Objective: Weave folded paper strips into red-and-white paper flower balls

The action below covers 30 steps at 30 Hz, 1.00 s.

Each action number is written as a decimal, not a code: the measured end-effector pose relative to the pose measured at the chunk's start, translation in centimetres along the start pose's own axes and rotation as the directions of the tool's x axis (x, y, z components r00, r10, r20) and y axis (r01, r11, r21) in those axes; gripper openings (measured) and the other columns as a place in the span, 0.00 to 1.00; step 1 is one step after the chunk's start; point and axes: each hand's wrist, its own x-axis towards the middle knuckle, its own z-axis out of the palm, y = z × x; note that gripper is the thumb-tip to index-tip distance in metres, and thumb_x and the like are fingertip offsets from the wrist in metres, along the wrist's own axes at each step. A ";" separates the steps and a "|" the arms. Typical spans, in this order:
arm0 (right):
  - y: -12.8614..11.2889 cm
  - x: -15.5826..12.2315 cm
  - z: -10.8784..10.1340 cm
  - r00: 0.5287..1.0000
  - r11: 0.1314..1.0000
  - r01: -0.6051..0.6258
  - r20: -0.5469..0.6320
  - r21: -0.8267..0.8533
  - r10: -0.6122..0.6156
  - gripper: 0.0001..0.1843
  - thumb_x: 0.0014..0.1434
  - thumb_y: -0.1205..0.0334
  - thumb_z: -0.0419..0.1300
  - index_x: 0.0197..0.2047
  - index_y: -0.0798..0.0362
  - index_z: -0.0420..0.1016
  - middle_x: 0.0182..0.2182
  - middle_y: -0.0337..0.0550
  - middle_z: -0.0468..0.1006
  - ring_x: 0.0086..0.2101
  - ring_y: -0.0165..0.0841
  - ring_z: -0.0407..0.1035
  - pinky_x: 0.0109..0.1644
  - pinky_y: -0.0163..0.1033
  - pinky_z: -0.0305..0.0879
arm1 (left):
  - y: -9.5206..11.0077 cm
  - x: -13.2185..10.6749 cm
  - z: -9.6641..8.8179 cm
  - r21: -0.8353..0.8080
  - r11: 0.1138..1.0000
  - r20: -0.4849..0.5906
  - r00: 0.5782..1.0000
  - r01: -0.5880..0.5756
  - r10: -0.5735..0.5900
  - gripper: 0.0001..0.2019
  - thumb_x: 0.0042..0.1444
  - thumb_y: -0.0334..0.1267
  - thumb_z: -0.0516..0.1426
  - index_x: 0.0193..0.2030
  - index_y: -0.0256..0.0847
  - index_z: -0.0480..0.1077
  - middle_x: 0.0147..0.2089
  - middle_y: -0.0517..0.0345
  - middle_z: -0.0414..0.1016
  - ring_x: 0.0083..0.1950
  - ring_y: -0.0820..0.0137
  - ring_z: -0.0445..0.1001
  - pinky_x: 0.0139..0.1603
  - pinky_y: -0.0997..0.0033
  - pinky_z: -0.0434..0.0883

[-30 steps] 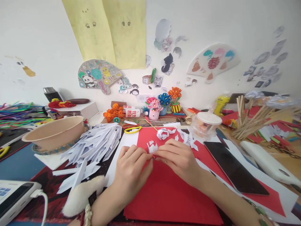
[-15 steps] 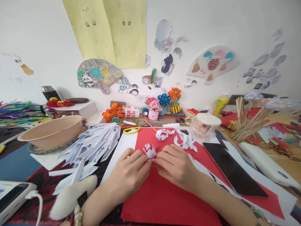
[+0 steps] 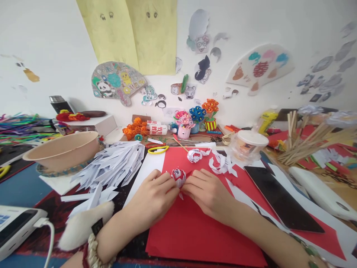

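Note:
Both hands pinch a small rolled paper flower point(image 3: 178, 176), white with red edges, above a red paper sheet point(image 3: 195, 230). My left hand point(image 3: 152, 199) grips it from the left with curled fingers. My right hand point(image 3: 208, 193) grips it from the right, fingertips pressed together at its base. A finished paper flower point(image 3: 194, 155) lies farther back on the red sheet, with loose curled paper pieces point(image 3: 221, 163) to its right.
A heap of white paper strips point(image 3: 111, 167) and a beige bowl point(image 3: 63, 149) lie left. Yellow-handled scissors point(image 3: 157, 149), a glue bottle point(image 3: 158, 130) and small flower pots point(image 3: 195, 121) stand behind. Right: a lidded clear jar point(image 3: 247, 145), wooden sticks point(image 3: 304, 143), a black tablet point(image 3: 281, 201). A phone point(image 3: 16, 230) charges near left.
The flat zigzag strip seen a second ago has been rolled into a round flower bud between my fingers. Both hands stayed together over the red sheet.

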 end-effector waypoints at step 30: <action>-0.1 0.3 0.3 0.930 0.921 -0.320 -0.113 0.221 0.350 0.10 0.67 0.71 0.49 0.37 0.52 0.69 0.36 0.44 0.71 0.36 0.35 0.67 0.38 0.39 0.64 | 1.3 0.8 1.0 -0.176 0.937 -0.068 0.946 0.301 -0.316 0.03 0.64 0.30 0.56 0.39 0.41 0.69 0.38 0.59 0.75 0.37 0.66 0.66 0.37 0.65 0.58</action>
